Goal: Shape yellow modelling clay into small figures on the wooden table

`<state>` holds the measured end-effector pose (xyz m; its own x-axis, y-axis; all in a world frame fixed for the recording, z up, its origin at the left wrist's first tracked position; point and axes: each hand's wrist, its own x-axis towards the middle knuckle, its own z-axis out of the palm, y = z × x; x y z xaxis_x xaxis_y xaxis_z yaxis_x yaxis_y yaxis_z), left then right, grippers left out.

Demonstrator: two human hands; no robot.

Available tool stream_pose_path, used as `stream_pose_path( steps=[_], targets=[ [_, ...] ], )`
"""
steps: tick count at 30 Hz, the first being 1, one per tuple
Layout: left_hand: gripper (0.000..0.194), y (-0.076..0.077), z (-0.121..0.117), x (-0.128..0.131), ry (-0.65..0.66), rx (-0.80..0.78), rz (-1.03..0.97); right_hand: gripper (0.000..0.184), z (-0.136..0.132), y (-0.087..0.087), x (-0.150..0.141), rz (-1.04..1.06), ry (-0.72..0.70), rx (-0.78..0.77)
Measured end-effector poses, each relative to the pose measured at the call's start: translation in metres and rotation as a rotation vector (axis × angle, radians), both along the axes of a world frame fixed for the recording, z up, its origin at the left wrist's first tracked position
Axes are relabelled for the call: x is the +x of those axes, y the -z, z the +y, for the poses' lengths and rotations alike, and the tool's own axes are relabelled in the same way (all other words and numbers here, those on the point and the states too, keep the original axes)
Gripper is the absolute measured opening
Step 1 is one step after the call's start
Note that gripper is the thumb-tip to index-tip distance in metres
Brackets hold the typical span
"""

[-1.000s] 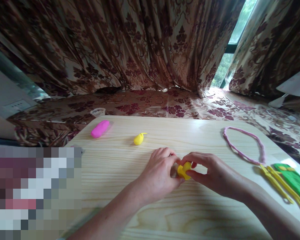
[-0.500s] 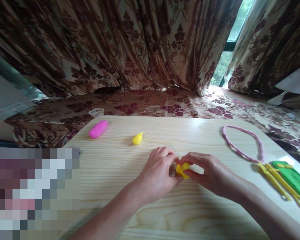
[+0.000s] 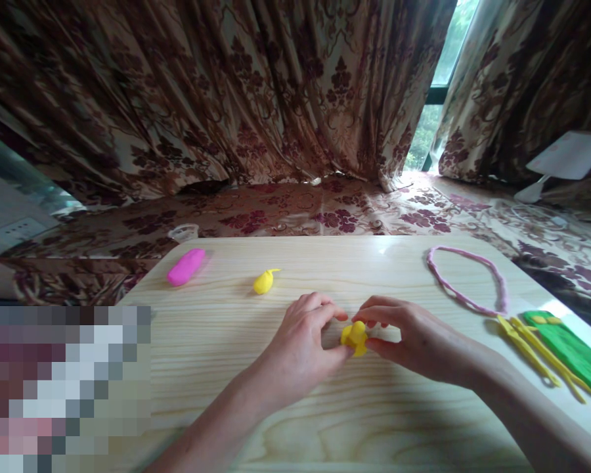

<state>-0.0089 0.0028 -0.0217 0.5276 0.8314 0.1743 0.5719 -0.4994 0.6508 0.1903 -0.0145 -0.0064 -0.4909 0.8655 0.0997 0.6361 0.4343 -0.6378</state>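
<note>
One yellow piece (image 3: 354, 341), knob (image 3: 358, 328) upward, between left hand (image 3: 308, 338) and right hand (image 3: 418, 335)

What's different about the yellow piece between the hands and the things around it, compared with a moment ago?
The fingers of the left hand and right hand have spread slightly around the yellow piece. Its rounded knob, nearer the right fingers before, now looks more centred. Whether either hand has fully let go is unclear. The pink bar, pink loop and green slab stayed put.
</note>
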Motion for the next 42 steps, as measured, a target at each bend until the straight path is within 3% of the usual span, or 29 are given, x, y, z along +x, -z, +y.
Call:
stream_pose_path(
  steps=[4,9,20,36,42],
  targets=[
    [0.018,0.003,0.0015,0.0032,-0.029,0.014,-0.037,0.012,0.0008,0.0017,0.0038,-0.051,0.002,-0.013],
    [0.007,0.0067,0.0026,0.0068,-0.028,0.06,-0.003,0.009,0.0009,0.0031,0.0016,-0.074,0.036,0.038],
    [0.004,0.0056,0.0011,0.0098,-0.016,0.089,0.031,0.01,0.0019,0.0052,0.0002,-0.082,0.016,0.106],
    [0.009,0.0056,0.0035,0.009,0.007,0.106,0.055,0.012,0.0026,0.0046,-0.0012,-0.087,0.017,0.094],
    [0.002,0.008,0.004,0.0089,0.003,0.089,0.043,0.006,0.0023,0.0035,0.0004,-0.092,0.025,0.089]
  ],
)
